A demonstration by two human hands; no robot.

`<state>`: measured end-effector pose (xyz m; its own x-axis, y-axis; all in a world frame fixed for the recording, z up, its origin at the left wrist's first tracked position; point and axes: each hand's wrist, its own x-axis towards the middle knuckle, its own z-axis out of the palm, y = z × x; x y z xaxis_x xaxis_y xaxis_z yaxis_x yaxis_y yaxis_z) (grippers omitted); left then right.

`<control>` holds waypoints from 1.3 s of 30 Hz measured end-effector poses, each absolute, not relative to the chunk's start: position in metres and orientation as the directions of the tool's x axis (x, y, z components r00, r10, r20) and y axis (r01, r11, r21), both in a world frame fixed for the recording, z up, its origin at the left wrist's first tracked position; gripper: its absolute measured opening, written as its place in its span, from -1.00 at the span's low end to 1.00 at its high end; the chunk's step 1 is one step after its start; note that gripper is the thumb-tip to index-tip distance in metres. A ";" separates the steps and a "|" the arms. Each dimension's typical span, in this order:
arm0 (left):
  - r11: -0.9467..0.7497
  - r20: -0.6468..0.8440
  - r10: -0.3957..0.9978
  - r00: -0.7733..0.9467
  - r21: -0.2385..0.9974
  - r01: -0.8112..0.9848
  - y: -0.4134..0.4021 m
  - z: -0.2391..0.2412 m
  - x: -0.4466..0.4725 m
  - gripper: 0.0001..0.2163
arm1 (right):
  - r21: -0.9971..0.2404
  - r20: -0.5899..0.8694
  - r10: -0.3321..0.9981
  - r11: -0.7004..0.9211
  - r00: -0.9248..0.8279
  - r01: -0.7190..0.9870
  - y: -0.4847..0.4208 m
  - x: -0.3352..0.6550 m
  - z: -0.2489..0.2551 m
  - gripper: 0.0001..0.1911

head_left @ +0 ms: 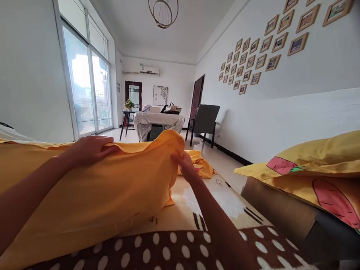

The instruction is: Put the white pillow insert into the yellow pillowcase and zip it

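A plain orange-yellow pillowcase (111, 189) spans the left and middle of the head view, standing up with a full, bulging shape. My left hand (91, 150) lies over its top edge with the fingers curled onto the cloth. At the right end, my right hand (185, 163) grips the pillowcase near its upper corner; the fingertips are partly hidden by the fabric. Whatever fills the pillowcase is out of sight. Underneath is a cream blanket (183, 216) with a brown band of white dots.
Crumpled yellow cloth (202, 164) lies behind my right hand. Yellow printed bedding (332, 150) rests on a brown padded edge (278, 202) at right. Farther off stand a dark chair (207, 118) and a covered table (158, 118). A glass door (88, 81) is at left.
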<state>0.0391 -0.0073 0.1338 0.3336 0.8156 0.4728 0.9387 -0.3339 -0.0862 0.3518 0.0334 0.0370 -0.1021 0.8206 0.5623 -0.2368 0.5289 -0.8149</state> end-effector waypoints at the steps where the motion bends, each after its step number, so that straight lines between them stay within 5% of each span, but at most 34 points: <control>1: -0.342 0.455 0.818 0.353 -0.109 0.933 -0.009 0.139 0.046 -0.58 | -0.824 0.553 0.823 0.518 -0.129 -0.229 0.035 0.356 0.025 -0.51; 9: -0.659 0.320 0.659 0.681 -0.191 0.728 -0.008 0.148 0.148 -0.79 | -0.798 0.582 0.806 0.592 0.114 -0.112 0.032 0.353 -0.043 -0.57; 13: -0.632 0.304 0.640 0.706 -0.315 0.708 -0.006 0.135 0.180 -0.83 | -0.780 0.624 0.773 0.624 0.118 0.037 0.024 0.356 -0.046 -0.56; 17: -0.547 0.390 0.678 0.623 -0.298 0.782 -0.006 0.124 0.180 -0.84 | -0.765 0.644 0.732 0.619 0.222 0.180 0.025 0.356 -0.047 -0.49; 20: -0.523 0.485 0.690 0.537 -0.178 0.834 -0.001 0.125 0.174 -0.84 | -0.771 0.636 0.721 0.610 0.274 0.185 0.031 0.361 -0.046 -0.48; 23: -0.560 0.542 0.720 0.433 0.086 0.824 0.005 0.134 0.172 -0.78 | -0.786 0.615 0.739 0.603 0.275 0.138 0.038 0.372 -0.046 -0.46; 26: -0.574 0.484 0.791 0.376 0.373 0.729 0.009 0.144 0.174 -0.66 | -0.812 0.575 0.794 0.583 0.199 0.021 0.043 0.379 -0.050 -0.50; 29: -0.525 0.330 0.851 0.408 0.532 0.665 0.008 0.148 0.178 -0.63 | -0.853 0.508 0.859 0.493 -0.060 -0.173 0.044 0.378 -0.055 -0.57; 32: -0.549 0.375 0.830 0.412 0.422 0.721 0.001 0.151 0.182 -0.58 | -0.884 0.451 0.865 0.399 -0.222 -0.243 0.042 0.372 -0.058 -0.49; 35: -0.578 0.549 0.730 0.406 0.181 0.796 -0.013 0.152 0.191 -0.51 | -0.888 0.443 0.893 0.426 -0.075 -0.171 0.041 0.362 -0.059 -0.55; 39: -0.575 0.521 0.708 0.476 0.035 0.817 -0.021 0.145 0.209 -0.51 | -0.888 0.440 0.892 0.449 0.103 -0.099 0.041 0.347 -0.063 -0.45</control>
